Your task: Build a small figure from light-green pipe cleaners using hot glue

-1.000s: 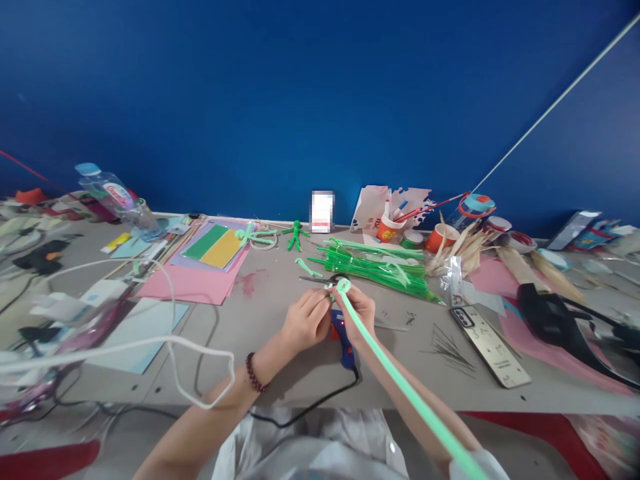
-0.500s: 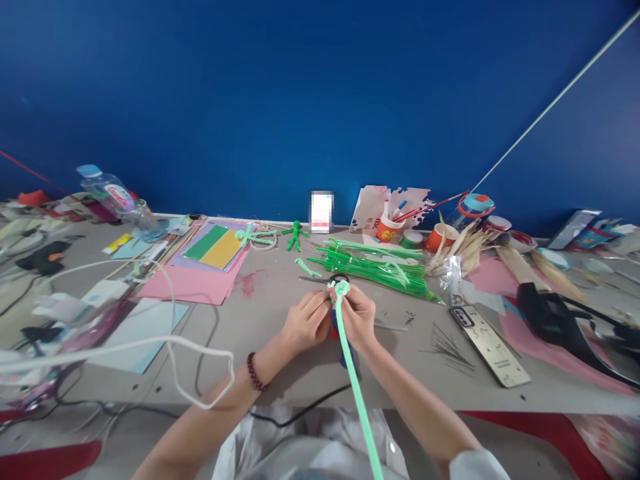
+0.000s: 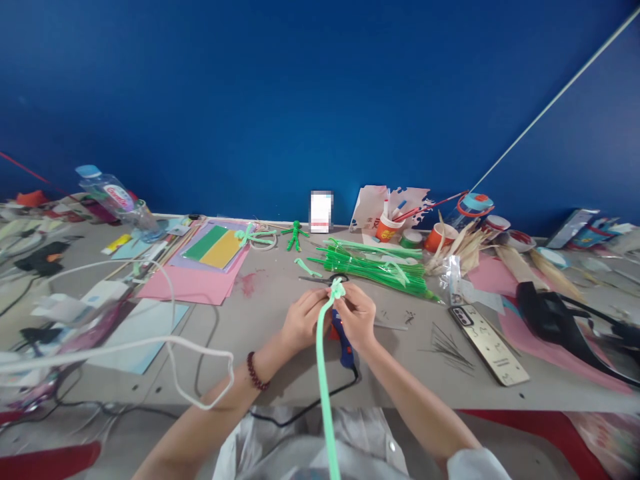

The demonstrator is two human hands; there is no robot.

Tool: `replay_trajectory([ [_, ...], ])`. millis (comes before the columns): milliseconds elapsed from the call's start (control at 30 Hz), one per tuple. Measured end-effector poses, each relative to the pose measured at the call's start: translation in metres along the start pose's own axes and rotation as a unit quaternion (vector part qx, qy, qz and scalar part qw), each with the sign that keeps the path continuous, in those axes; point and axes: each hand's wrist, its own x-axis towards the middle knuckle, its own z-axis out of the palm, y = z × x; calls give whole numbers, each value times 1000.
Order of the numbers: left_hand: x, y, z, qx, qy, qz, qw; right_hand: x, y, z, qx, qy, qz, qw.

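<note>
Between my two hands is a light green pipe cleaner [image 3: 324, 387], coiled into a small knot at its top, with a long tail hanging toward me past the table edge. My left hand [image 3: 305, 321] pinches the coiled end from the left. From the right, my right hand [image 3: 358, 313] grips the same coil, fingers bent around it. A blue hot glue gun [image 3: 345, 340] lies on the table beneath my hands, its black cord running left. Just behind the coil are scissors [image 3: 315, 279], partly hidden by my fingers. A short light green piece [image 3: 307, 267] lies beyond them.
A bagged bundle of green pipe cleaners [image 3: 375, 267] lies behind my hands. A green stick figure [image 3: 296, 236] is near the wall. Coloured paper [image 3: 190, 283] and a white cable [image 3: 200, 339] are at left; a phone [image 3: 490, 347] and thin dark wires [image 3: 450, 350] at right.
The coiled end has turned between my fingers, and the long tail has swung to the left. More of the glue gun and its cord now shows. Both hands have stayed nearly in place.
</note>
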Motion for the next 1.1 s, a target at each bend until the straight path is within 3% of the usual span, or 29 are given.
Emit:
replay_trajectory([
  [167,10,6,-6,-69,-31,-128,989,6,-2,-2,-24,29,-26,999],
  [367,12,3,-8,-189,19,-191,963,9,0,-1,-41,-7,-9,999],
  [633,20,-4,-13,-336,0,-324,884,8,-3,2,-77,-44,-3,996],
  [800,22,-6,-6,-372,45,-444,814,9,-1,1,-18,-30,52,998],
  [933,26,-7,-4,-363,13,-502,785,11,6,-1,46,-17,106,993],
  [1100,31,-4,-7,-379,3,-523,764,13,13,2,116,-18,171,978],
])
